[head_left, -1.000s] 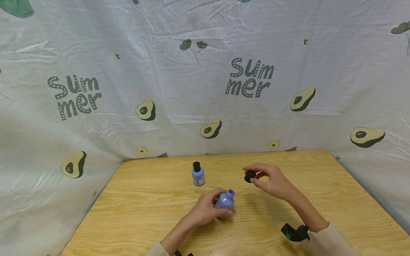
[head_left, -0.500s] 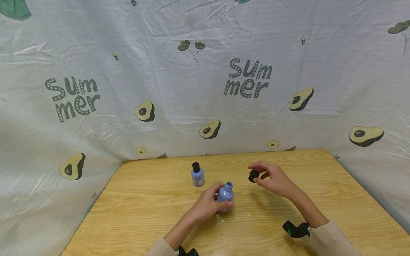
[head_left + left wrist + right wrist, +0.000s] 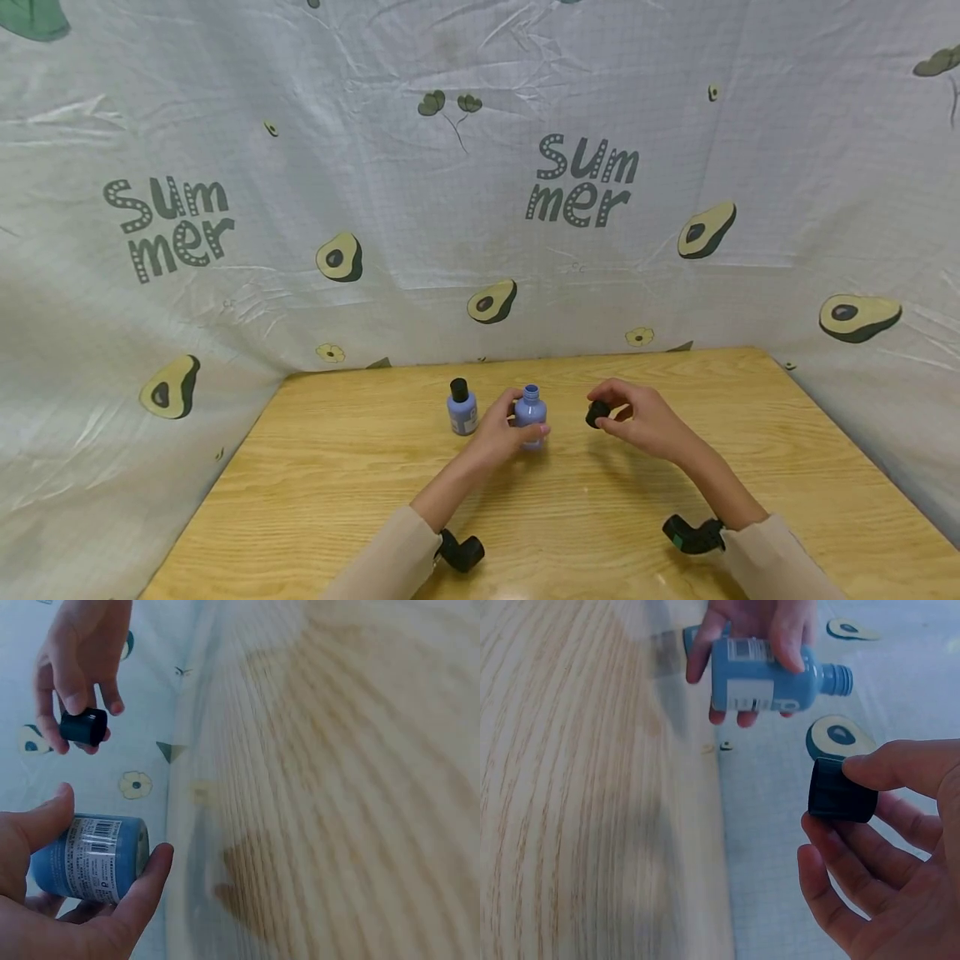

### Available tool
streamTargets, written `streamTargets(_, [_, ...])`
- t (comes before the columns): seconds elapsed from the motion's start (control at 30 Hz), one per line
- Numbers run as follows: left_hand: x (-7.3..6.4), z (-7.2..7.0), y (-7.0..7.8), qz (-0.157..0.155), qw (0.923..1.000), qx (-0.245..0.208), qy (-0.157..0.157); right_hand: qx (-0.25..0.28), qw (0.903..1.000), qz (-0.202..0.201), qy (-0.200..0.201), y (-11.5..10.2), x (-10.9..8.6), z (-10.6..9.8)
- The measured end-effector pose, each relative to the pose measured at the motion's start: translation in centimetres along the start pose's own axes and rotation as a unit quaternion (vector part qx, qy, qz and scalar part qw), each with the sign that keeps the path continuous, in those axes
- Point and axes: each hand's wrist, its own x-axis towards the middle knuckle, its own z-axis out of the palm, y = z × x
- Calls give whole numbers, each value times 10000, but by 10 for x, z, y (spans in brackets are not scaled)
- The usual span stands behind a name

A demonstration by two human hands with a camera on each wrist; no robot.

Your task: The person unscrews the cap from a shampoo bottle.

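The fingers of the left hand [image 3: 498, 433] curl around a small, round-shouldered light-blue plastic bottle [image 3: 531, 411], thumb on one side and the rest on the other. The fingers of the right hand [image 3: 637, 422] pinch a short black cylindrical cap [image 3: 840, 793] by its sides, and it hangs in the air just beside the bottle, not touching it.

The bottle is uncapped and roughly upright, its threaded neck [image 3: 837, 679] bare and its mouth facing up. White printed labels [image 3: 750, 694] wrap the body, one carrying a barcode.

Half a second ago the bottle was closer to the person; now the left hand has carried it farther out, nearly level with the cap. The right hand has hardly moved.

Beyond the left fingers, a matching light-blue bottle with a black cap [image 3: 462, 412] stands on the yellowish wood-grain tabletop [image 3: 352, 467], in the same place as before.
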Motion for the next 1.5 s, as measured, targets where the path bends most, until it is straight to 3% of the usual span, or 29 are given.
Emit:
streamTargets(0.37, [41,15,-2,-6,9979,108,642,47,9998,134,-161,3,0,3])
streamTargets(0.63, [62,18,-10,5,9955,13,950,113,9995,194,-217,2,1,4])
streamTargets(0.9, [68,17,-11,-18,9944,-124,1050,108,9994,251,-206,5,1,6])
streamTargets(1.5, [73,24,-11,-53,9913,540,1200,127,9993,310,-187,8,2,7])
